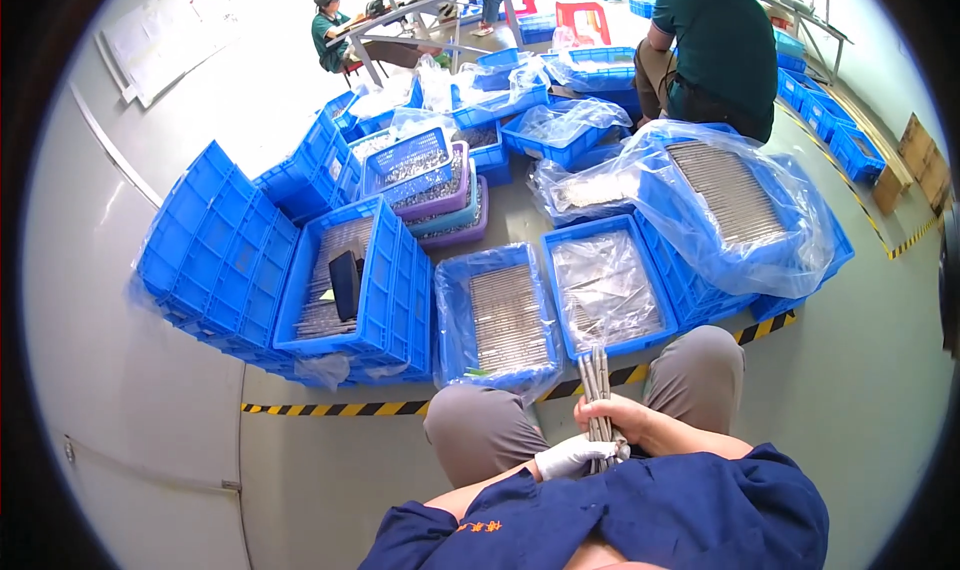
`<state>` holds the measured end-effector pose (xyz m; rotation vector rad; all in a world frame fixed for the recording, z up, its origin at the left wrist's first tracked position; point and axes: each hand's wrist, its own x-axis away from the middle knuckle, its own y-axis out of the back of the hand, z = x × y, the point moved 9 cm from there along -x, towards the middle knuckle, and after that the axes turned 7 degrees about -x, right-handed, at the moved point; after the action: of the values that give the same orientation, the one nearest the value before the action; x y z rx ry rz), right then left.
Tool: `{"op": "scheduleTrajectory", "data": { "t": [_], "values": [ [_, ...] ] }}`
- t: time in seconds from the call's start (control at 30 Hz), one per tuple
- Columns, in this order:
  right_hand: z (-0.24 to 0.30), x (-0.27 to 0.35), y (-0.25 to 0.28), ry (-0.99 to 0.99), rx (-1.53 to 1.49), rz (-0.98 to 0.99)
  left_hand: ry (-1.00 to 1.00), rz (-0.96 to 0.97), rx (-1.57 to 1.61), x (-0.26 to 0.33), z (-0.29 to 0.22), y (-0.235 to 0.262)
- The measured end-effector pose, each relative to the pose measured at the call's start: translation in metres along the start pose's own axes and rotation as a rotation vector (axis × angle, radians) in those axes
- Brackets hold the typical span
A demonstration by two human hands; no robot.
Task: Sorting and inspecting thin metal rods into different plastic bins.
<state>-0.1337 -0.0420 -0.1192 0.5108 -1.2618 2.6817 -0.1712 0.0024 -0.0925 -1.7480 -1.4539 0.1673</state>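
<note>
Grey metal rods (597,385) are held in a bundle between the knees, standing nearly upright with their upper ends just in front of the yellow and black floor tape (330,408). The bundle is gripped low down by both hands: the right hand (622,420), bare, is wrapped closed around the rods from the right, while the left hand (572,457), in a white glove, is closed against their lower part from the left and below. The two hands are touching each other around the rods, close to the lap and the blue jacket (690,515). Just beyond the tape, directly ahead of the rods, two blue crates lined with clear plastic are seen, the left crate (497,320) filled with rows of similar rods and the right crate (605,290) covered by film. Farther left, another blue crate (350,280) is set with a dark flat object (345,283) lying on its contents. A person in a dark green shirt (720,50) is seated well beyond, back turned.
</note>
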Motion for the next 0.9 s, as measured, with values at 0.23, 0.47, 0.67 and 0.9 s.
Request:
{"op": "scheduleTrajectory", "data": {
  "t": [0.23,0.47,0.67,0.9],
  "values": [
    [0.104,-0.022,-0.051,0.266,-0.192,0.419,-0.235,0.539,0.636,-0.001,-0.077,-0.042],
    [0.17,-0.057,0.006,0.318,0.585,-0.261,-0.222,-0.214,0.087,0.0,-0.131,0.027],
    [0.197,-0.066,0.039,0.333,-0.021,-0.377,-0.37,-0.596,-0.238,0.036,-0.188,0.106],
    [0.174,-0.067,-0.018,0.646,1.615,-0.084,-0.341,-0.673,-0.321,0.029,-0.188,0.128]
  ]
}}
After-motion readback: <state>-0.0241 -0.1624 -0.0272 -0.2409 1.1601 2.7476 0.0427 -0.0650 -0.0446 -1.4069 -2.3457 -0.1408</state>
